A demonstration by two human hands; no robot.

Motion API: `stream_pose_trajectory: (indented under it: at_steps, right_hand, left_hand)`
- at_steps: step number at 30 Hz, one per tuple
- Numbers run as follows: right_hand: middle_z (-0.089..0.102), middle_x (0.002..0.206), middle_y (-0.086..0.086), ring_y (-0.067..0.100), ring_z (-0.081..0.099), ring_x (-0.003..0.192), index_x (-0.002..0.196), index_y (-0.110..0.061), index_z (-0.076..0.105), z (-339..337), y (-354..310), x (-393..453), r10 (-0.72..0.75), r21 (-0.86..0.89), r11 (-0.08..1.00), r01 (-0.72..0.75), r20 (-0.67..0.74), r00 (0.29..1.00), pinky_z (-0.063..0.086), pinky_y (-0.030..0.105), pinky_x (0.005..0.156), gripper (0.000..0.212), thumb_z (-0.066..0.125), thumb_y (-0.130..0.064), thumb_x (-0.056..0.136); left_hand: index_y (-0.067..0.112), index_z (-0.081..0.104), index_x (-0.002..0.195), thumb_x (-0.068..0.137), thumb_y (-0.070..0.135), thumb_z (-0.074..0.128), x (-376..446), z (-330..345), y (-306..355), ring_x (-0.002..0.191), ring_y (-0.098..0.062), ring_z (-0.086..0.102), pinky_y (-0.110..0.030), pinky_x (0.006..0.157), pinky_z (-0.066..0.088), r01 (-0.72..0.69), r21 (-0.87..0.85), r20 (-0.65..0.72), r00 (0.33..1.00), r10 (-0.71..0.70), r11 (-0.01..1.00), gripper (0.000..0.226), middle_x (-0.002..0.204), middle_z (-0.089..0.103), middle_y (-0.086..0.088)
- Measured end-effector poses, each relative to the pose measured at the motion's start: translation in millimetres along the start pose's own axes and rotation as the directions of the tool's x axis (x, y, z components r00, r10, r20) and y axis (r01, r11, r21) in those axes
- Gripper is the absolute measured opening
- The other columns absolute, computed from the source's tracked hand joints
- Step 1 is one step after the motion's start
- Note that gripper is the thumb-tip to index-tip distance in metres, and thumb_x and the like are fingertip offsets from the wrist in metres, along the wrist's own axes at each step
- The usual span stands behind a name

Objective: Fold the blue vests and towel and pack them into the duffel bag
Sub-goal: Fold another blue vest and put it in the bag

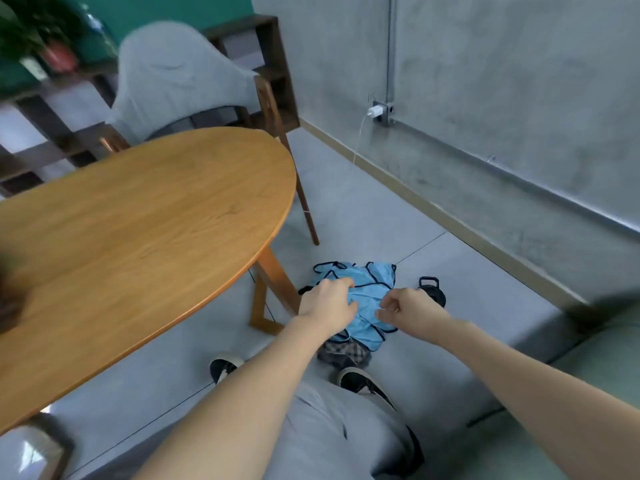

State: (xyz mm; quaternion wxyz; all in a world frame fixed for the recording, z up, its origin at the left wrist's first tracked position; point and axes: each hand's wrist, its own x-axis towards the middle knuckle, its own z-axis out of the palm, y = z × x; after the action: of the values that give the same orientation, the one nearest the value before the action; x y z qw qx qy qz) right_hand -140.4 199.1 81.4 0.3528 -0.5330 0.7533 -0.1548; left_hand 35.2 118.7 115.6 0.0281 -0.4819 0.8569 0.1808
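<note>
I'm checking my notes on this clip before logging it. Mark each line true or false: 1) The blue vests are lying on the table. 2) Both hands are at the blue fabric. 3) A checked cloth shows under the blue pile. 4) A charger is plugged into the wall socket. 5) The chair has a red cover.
1) False. The blue vests lie in a crumpled pile on the floor, beside the wooden table.
2) True. The left hand and the right hand are both at the pile, fingers curled into the fabric.
3) True. A checked cloth peeks out at the near edge.
4) True. A white charger sits in the wall socket.
5) False. The chair has a grey cover.
</note>
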Motion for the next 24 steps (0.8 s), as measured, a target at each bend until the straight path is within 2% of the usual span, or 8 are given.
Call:
stream_pose_trajectory:
  at_steps: [4, 6, 9, 12, 16, 19, 22, 24]
  right_hand:
    - [0.069, 0.095, -0.007, 0.013, 0.063, 0.091, 0.09, -0.028, 0.064, 19.3, 29.6, 43.3, 0.037, -0.004, 0.999, -0.037, 0.048, 0.998, 0.055, 0.035, 0.085, 0.015, 0.064, -0.043, 0.091]
    - [0.071, 0.09, -0.001, 0.019, 0.065, 0.088, 0.082, -0.021, 0.064, 31.5, 43.8, 65.4, 0.062, -0.009, 0.998, -0.061, 0.072, 0.995, 0.056, 0.04, 0.083, 0.021, 0.062, -0.04, 0.091]
    - [0.063, 0.072, 0.001, 0.023, 0.06, 0.073, 0.066, -0.022, 0.055, 52.8, 64.3, 97.6, 0.106, -0.025, 0.994, -0.104, 0.115, 0.988, 0.052, 0.038, 0.07, 0.029, 0.058, -0.038, 0.09]
    - [0.047, 0.058, -0.004, 0.018, 0.046, 0.058, 0.053, -0.027, 0.045, 76.7, 80.5, 128.2, 0.133, 0.003, 0.991, -0.135, 0.141, 0.981, 0.04, 0.032, 0.057, 0.037, 0.057, -0.034, 0.087]
    - [0.058, 0.072, 0.006, 0.025, 0.051, 0.064, 0.075, -0.014, 0.058, 103.9, 89.5, 169.9, 0.226, -0.055, 0.974, -0.219, 0.217, 0.95, 0.036, 0.03, 0.054, 0.023, 0.056, -0.032, 0.089]
    - [0.057, 0.077, 0.001, 0.026, 0.057, 0.073, 0.071, -0.023, 0.054, 120.1, 94.3, 200.6, 0.239, -0.03, 0.97, -0.239, 0.241, 0.94, 0.041, 0.03, 0.055, 0.017, 0.054, -0.035, 0.084]
    - [0.065, 0.095, 0.001, 0.024, 0.063, 0.087, 0.093, -0.024, 0.067, 131.5, 98.7, 221.9, 0.235, 0.002, 0.97, -0.242, 0.24, 0.942, 0.056, 0.036, 0.073, 0.018, 0.057, -0.038, 0.087]
    - [0.066, 0.104, 0.002, 0.024, 0.063, 0.093, 0.103, -0.021, 0.068, 138.5, 101.9, 230.1, 0.232, 0.009, 0.97, -0.241, 0.249, 0.94, 0.056, 0.037, 0.081, 0.024, 0.058, -0.038, 0.089]
  left_hand:
    - [0.028, 0.048, 0.144, 0.1, 0.038, 0.054, 38.8, 36.9, -12.8, 0.111, -0.031, 0.062, -0.038, 0.083, 0.052, 0.028, 0.026, 0.074, 0.997, -0.03, 0.999, 0.046, 0.123, 0.064, -0.009]
    - [0.026, 0.049, 0.143, 0.1, 0.037, 0.054, 55.9, 55.3, -20.7, 0.107, -0.031, 0.063, -0.039, 0.081, 0.055, 0.061, 0.021, 0.112, 0.992, -0.063, 0.998, 0.045, 0.119, 0.064, -0.01]
    - [0.024, 0.049, 0.143, 0.098, 0.036, 0.055, 81.8, 84.7, -36.3, 0.101, -0.03, 0.065, -0.04, 0.079, 0.056, 0.101, 0.022, 0.192, 0.976, -0.104, 0.995, 0.046, 0.113, 0.066, -0.01]
    - [0.023, 0.046, 0.147, 0.098, 0.036, 0.058, 106.9, 111.5, -53.3, 0.106, -0.031, 0.064, -0.039, 0.082, 0.055, 0.148, 0.013, 0.244, 0.959, -0.146, 0.989, 0.052, 0.118, 0.066, -0.011]
    - [0.023, 0.044, 0.148, 0.098, 0.037, 0.06, 138.3, 143.7, -72.0, 0.115, -0.032, 0.061, -0.039, 0.087, 0.053, 0.23, -0.012, 0.295, 0.931, -0.216, 0.973, 0.054, 0.129, 0.061, -0.011]
    - [0.022, 0.047, 0.144, 0.097, 0.038, 0.061, 158.3, 169.3, -81.1, 0.112, -0.034, 0.061, -0.041, 0.086, 0.052, 0.275, -0.031, 0.327, 0.911, -0.25, 0.961, 0.052, 0.127, 0.058, -0.013]
    - [0.02, 0.052, 0.139, 0.096, 0.037, 0.061, 172.4, 194.4, -86.1, 0.112, -0.035, 0.057, -0.04, 0.092, 0.05, 0.344, -0.079, 0.351, 0.888, -0.297, 0.936, 0.047, 0.128, 0.052, -0.015]
    - [0.019, 0.056, 0.137, 0.095, 0.037, 0.063, 179.6, 207.3, -90.0, 0.115, -0.036, 0.055, -0.041, 0.097, 0.05, 0.382, -0.126, 0.372, 0.874, -0.313, 0.916, 0.046, 0.131, 0.049, -0.017]
